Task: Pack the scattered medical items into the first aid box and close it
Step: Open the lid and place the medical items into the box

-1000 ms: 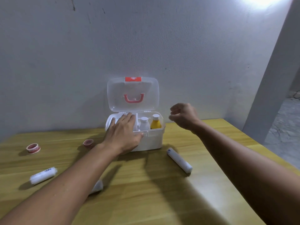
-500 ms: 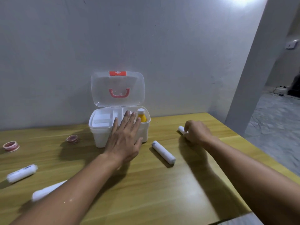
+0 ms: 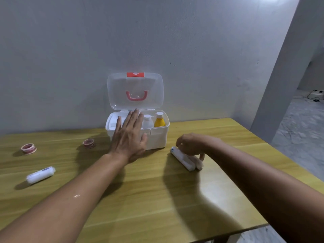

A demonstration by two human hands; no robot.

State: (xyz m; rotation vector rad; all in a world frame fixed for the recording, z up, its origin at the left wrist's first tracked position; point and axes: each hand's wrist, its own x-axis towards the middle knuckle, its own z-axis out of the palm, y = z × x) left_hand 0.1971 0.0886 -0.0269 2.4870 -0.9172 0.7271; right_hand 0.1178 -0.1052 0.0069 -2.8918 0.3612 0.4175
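Spanning yellow wooden table (image 3: 157, 199) | grey plaster wall (image 3: 70, 50) | concrete floor (image 3: 301, 123)

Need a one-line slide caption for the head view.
Left hand steadies open first aid box; right hand gathers two bandage rolls beside it.

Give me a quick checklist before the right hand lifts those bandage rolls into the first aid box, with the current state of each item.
1. Lid open and upright: ok.
2. Left hand flat against the first aid box, steadying it: ok.
3. Right hand on the two bandage rolls lying side by side: ok.
4. Firm grip on both rolls: cannot tell, the fingers cover them from above.
5. Free space in the box: cannot tell; the clear bottle and yellow bottle fill the right side, and the left hand hides part of the rest.
6. All items packed: not ok; another bandage roll and two tape rolls remain on the table.
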